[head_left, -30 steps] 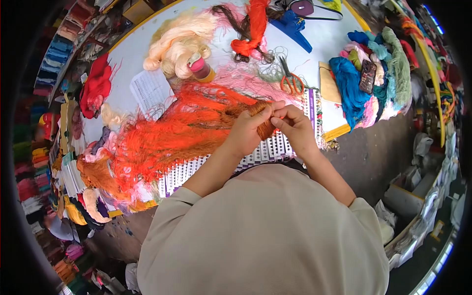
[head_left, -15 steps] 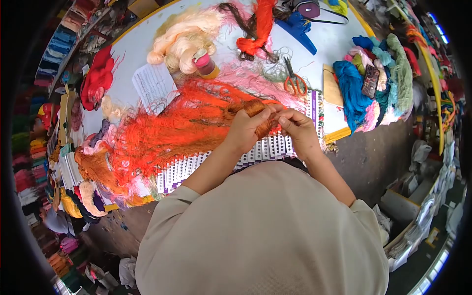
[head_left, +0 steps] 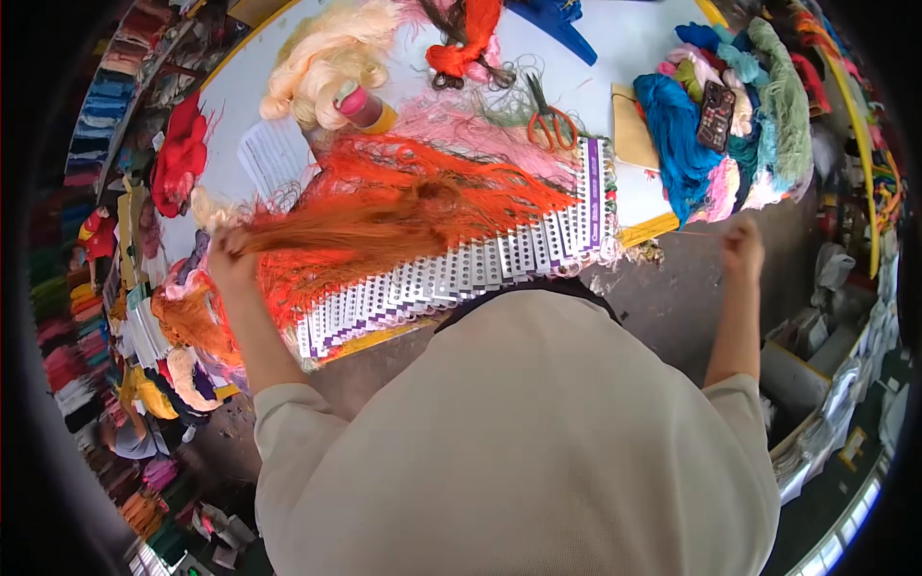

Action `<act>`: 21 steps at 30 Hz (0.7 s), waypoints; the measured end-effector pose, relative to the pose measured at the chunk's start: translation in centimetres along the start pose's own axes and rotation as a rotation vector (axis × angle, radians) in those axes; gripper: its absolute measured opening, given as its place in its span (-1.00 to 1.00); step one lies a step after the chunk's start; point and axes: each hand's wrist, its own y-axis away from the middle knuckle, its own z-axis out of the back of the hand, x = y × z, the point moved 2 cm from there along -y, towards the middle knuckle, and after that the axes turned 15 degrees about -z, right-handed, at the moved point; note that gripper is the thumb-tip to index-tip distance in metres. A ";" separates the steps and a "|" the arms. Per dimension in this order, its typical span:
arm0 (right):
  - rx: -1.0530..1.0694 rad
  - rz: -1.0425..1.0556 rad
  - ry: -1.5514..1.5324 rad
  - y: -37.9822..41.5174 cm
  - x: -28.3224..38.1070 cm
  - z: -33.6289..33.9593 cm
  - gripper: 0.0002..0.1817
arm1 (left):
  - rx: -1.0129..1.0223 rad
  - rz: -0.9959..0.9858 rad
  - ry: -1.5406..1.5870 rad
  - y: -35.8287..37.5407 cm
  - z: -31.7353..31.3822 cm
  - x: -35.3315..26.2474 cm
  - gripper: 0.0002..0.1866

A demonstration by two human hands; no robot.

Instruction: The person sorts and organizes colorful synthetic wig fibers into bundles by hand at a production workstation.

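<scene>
My left hand (head_left: 232, 257), at the left side of the table, is closed around one end of a rust-brown thread skein (head_left: 355, 228). The skein stretches rightward over a mass of orange-red threads (head_left: 384, 163). Out past the table's right edge, my right hand (head_left: 742, 250) is closed, and a thin orange strand (head_left: 696, 233) runs from it toward the table. Punched white thread cards (head_left: 451, 278) lie in an overlapping row along the near edge, partly under the threads. Their right end shows a purple-printed card (head_left: 594, 192).
Orange-handled scissors (head_left: 551, 125) lie behind the cards. A pink-and-yellow cup-like container (head_left: 365, 108) stands near cream skeins (head_left: 331, 58) and a printed sheet (head_left: 274, 158). At right, a phone (head_left: 715, 115) rests on coloured skeins (head_left: 667, 134) beside a brown envelope (head_left: 634, 125).
My hands have moved far apart, left hand to the left and right hand to the right. The bunched brown skein is now drawn out lengthwise across the orange threads.
</scene>
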 end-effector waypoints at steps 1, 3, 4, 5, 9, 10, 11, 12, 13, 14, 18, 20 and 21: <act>-0.115 0.057 -0.012 -3.4 4.0 4.5 -0.78 | -0.015 -0.109 -0.015 1.3 -1.5 -2.0 -0.81; -0.263 0.270 -0.007 -6.0 10.1 9.9 -0.83 | -0.053 -0.310 -0.119 4.2 -3.9 -1.9 -0.88; -0.314 0.369 0.058 -5.1 10.0 8.7 -0.86 | -0.078 -0.329 -0.202 5.4 -4.9 -0.3 -0.79; -0.366 0.468 0.125 -4.0 9.7 7.4 -0.88 | -0.062 -0.260 -0.259 5.7 -4.0 2.3 -0.74; 0.006 0.275 0.831 -8.3 0.0 3.6 -0.78 | -0.066 0.346 -0.238 11.1 -6.7 20.0 -0.84; 0.119 0.237 0.977 -8.3 -3.6 1.9 -0.78 | -0.093 0.464 -0.261 11.1 -4.4 23.7 -0.80; 0.136 0.374 1.277 -7.8 -7.1 -0.3 -0.82 | 0.066 0.574 -0.219 11.8 -2.7 27.3 -0.78; 0.254 0.190 1.283 -6.8 -10.0 -2.5 -0.85 | -0.038 0.631 -0.311 13.4 -3.2 30.8 -0.79; 0.425 0.162 1.269 -5.7 -12.7 -4.6 -0.88 | -0.048 0.718 -0.333 14.7 -3.2 33.9 -0.79; 0.532 0.142 1.310 -5.6 -15.3 -5.7 -0.90 | -0.048 0.796 -0.319 15.4 -1.7 36.9 -0.78; 0.747 0.123 1.517 -3.3 -21.7 -10.2 -0.87 | 0.066 0.805 -0.746 18.3 -1.1 46.1 -0.75; 0.859 0.103 1.558 -3.9 -23.8 -10.5 -0.85 | 0.083 0.786 -1.094 19.5 -0.4 49.6 -0.68; 0.853 0.128 1.674 -3.5 -23.8 -11.1 -0.84 | 0.064 0.756 -1.151 20.1 -0.3 50.7 -0.73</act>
